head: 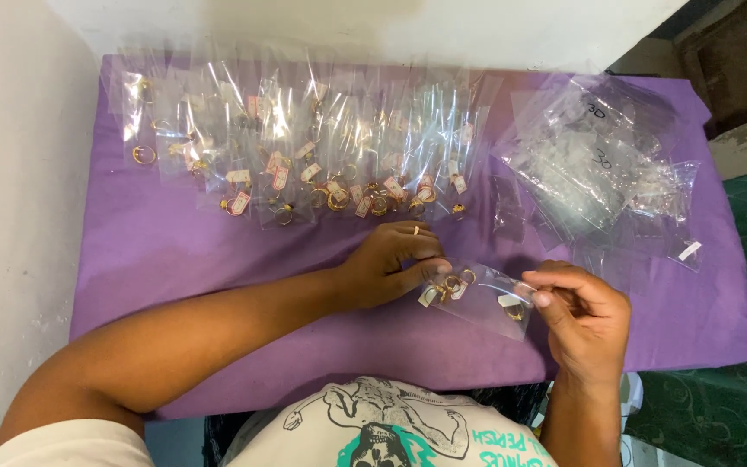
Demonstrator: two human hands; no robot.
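A: On the purple cloth (175, 259), right in front of the person, 2 hands meet over a small clear bag (477, 298). What has each got?

B: The left hand (391, 268) lies low with its fingers stretched out flat, the tips pressing on the bag's left end where a few gold rings (453, 283) with small tags sit. It is nearly fully spread, pinning rather than gripping. The right hand (585, 316) is curled, thumb and forefinger pinched on the bag's right edge, near another ring (514, 313) inside.

A: So the bag is between them?

B: Yes, lying on the cloth, touching both hands, just below the long row of bagged rings (304, 164) spread along the far side. A loose heap of empty bags (590, 164) sits to the right, well apart from the row.

A: Which step is this, would you judge?

B: Handling the bag's contents, I would say: one hand steadies, the other works the edge. Whether the mouth is open or sealed I cannot make out; the plastic glares too much.

A: And the move after that?

B: It calls for a fine pinch and a steady hold, since the film is slippery and the rings are small enough to slide or spill
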